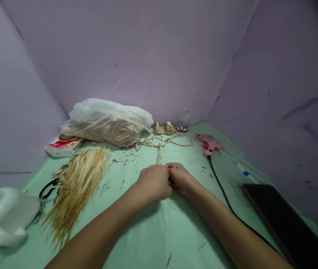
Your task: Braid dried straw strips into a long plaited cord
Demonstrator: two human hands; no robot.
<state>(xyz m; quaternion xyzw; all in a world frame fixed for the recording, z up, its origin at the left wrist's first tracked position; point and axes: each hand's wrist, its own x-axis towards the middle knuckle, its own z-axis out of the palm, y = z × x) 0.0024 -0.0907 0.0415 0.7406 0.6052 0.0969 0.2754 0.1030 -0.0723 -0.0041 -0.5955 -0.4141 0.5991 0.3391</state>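
two hands (155, 182) (181, 178); one braid (159, 154); one glue gun (210, 145); one bag (105, 120)

Cord (159, 152) lies between straw (79, 186) and glue gun (210, 145).

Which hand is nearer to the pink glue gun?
The right hand. The pink glue gun lies beyond it and to its right; the left hand is farther off, to the right hand's left.
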